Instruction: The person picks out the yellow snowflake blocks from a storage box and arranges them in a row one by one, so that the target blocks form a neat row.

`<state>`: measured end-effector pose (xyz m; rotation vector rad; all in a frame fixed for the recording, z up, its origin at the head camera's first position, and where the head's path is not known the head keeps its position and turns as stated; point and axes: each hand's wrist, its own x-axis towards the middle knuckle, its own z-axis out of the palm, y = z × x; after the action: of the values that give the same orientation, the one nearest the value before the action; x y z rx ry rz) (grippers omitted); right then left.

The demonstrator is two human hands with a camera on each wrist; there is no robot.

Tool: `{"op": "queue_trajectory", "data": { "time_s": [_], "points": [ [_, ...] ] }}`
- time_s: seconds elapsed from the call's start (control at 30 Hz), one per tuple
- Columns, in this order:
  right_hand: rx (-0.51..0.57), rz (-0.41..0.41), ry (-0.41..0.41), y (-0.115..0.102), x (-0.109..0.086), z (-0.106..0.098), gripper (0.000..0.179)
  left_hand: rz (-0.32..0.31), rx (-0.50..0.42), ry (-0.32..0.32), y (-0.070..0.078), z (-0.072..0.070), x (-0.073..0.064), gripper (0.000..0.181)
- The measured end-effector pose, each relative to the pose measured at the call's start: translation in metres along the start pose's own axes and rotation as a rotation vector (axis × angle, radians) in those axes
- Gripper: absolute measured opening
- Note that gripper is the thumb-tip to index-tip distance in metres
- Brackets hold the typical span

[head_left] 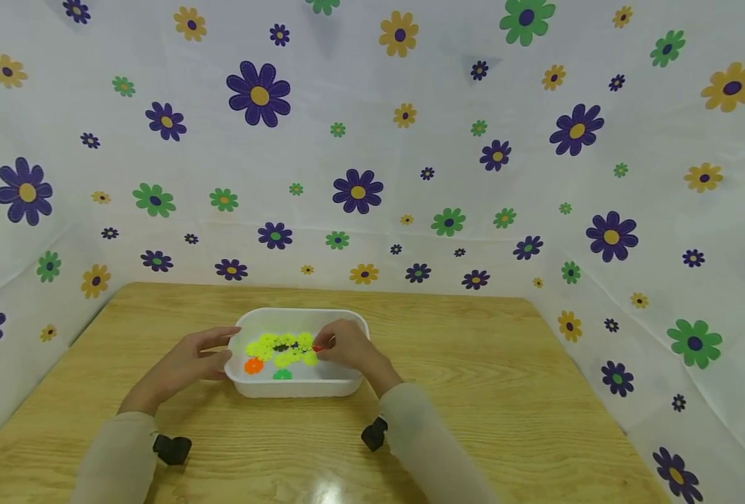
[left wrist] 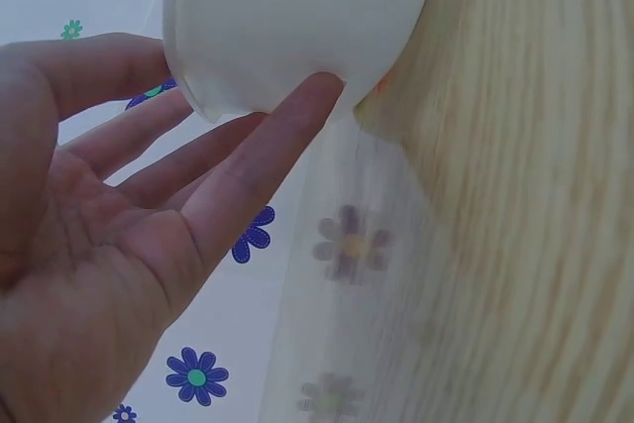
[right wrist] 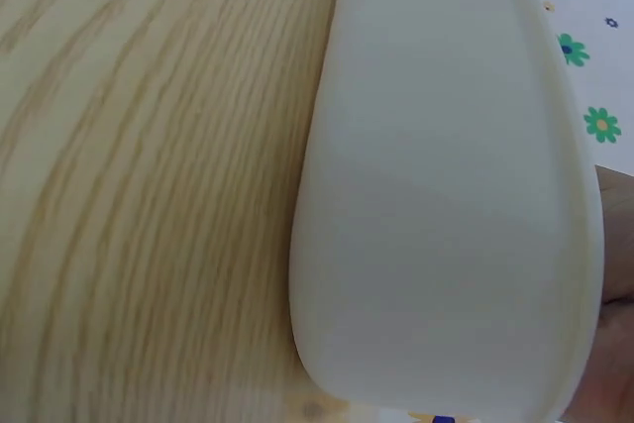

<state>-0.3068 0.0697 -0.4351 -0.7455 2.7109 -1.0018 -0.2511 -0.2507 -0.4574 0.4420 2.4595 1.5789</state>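
Observation:
A white plastic tub (head_left: 297,389) stands on the wooden table, holding several yellow flower-shaped discs (head_left: 265,343), an orange disc (head_left: 253,365), a green disc (head_left: 282,374) and some small dark pieces. My left hand (head_left: 190,360) is at the tub's left end; in the left wrist view its fingers (left wrist: 267,160) extend against the outer wall and rim. Over the right part of the tub, my right hand (head_left: 349,346) pinches a small red piece (head_left: 317,348) between thumb and fingers. Only part of that hand shows past the tub's rim in the right wrist view.
The wooden table (head_left: 473,392) reaches out on both sides of the tub. A white cloth with printed flowers (head_left: 435,91) hangs behind and along the sides. Dark devices are strapped at both wrists, over light sleeves (head_left: 429,441).

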Motion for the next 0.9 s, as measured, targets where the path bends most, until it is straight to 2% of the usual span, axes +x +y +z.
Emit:
{"op": "queue_trajectory", "data": {
  "time_s": [0.23, 0.6, 0.9],
  "points": [
    [-0.014, 0.053, -0.012, -0.008, 0.003, 0.008, 0.017, -0.002, 0.006, -0.012, 0.002, 0.002, -0.001, 0.062],
    [-0.106, 0.091, -0.025, -0.011, 0.012, 0.022, 0.022, -0.037, 0.02, -0.005, 0.001, 0.001, -0.003, 0.062],
    [-0.186, 0.12, -0.021, -0.011, 0.014, 0.026, 0.025, -0.001, -0.013, -0.026, 0.003, 0.0, -0.002, 0.063]
  ]
}}
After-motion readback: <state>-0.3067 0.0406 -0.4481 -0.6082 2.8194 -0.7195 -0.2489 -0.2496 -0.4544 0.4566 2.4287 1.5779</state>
